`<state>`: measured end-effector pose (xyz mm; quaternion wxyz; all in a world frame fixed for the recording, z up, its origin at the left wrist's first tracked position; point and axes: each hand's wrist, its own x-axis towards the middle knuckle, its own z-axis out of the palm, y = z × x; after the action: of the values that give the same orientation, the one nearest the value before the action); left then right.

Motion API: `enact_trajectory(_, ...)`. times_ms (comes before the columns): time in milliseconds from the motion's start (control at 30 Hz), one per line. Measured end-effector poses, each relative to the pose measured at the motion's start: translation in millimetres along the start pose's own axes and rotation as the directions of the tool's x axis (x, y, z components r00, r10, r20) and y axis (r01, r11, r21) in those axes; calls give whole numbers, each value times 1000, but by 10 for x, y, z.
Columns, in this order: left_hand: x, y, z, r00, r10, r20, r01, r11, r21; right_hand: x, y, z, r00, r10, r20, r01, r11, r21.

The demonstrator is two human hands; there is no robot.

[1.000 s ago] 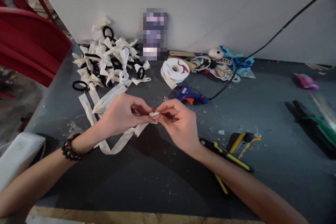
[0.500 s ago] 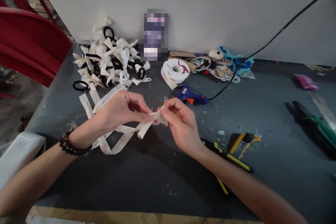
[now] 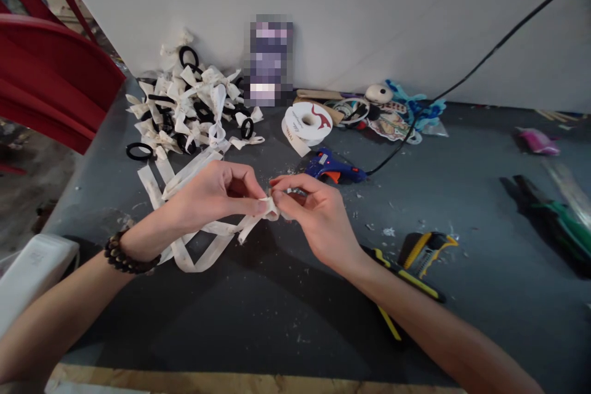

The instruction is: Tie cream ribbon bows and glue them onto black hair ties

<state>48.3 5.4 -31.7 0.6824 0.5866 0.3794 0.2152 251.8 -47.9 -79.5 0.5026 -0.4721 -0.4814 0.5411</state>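
Between thumb and finger, my left hand (image 3: 226, 191) pinches a cream ribbon (image 3: 250, 226) whose cut end hangs down below the fingertips. My right hand (image 3: 314, 206) grips the same ribbon just beside it, where a small loop shows between the two hands. Part of the ribbon is covered by the fingers. Under my left wrist, more loose ribbon strips (image 3: 203, 258) lie on the grey table. A pile of ribbon bows on black hair ties (image 3: 189, 108) sits behind my left hand.
A ribbon spool (image 3: 308, 124) and a blue glue gun (image 3: 335, 167) lie behind my hands, its black cord running right. A yellow utility knife (image 3: 427, 252) and yellow-black-handled tool (image 3: 415, 282) lie near my right forearm. Green-handled pliers (image 3: 561, 228) lie far right. A phone (image 3: 269, 61) leans on the wall.
My right hand has moved slightly left, closer to my left fingertips. The ribbon between them is now folded into a small loop.
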Motion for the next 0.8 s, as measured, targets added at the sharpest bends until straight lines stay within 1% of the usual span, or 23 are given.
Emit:
enact_trajectory(67, 1, 8, -4, 1000, -7, -28, 8, 1000, 8, 5, -30, -24, 999, -11, 33, 13, 997, -73)
enact_trajectory(200, 6, 8, -9, 996, -3, -86, 8, 998, 61, 4, -51, -49, 998, -36, 54, 43, 990, -133)
enact_trajectory(300, 5, 16, 7, 993, 13, -115, 3, 990, 142, 6, -31, -54, 998, -27, 49, 35, 983, -178)
enact_trajectory(400, -8, 47, 33, 989, 54, -141, -18, 968, 250, 10, -13, -59, 998, -28, 53, 38, 979, -200)
enact_trajectory(500, -27, 77, 47, 986, 85, -141, -32, 938, 345, 15, -19, -72, 997, -21, 73, 38, 970, -239)
enact_trajectory(633, -39, 73, 44, 981, 118, -154, -41, 902, 429, 34, -31, -107, 996, -4, 90, 33, 947, -319)
enact_trajectory(733, -35, 58, 40, 975, 139, -172, -38, 871, 491, 60, -7, -131, 990, 10, 138, 39, 938, -344)
enact_trajectory(800, -28, 53, 39, 973, 142, -180, -27, 850, 526, 79, 23, -135, 979, 52, 197, 17, 943, -331)
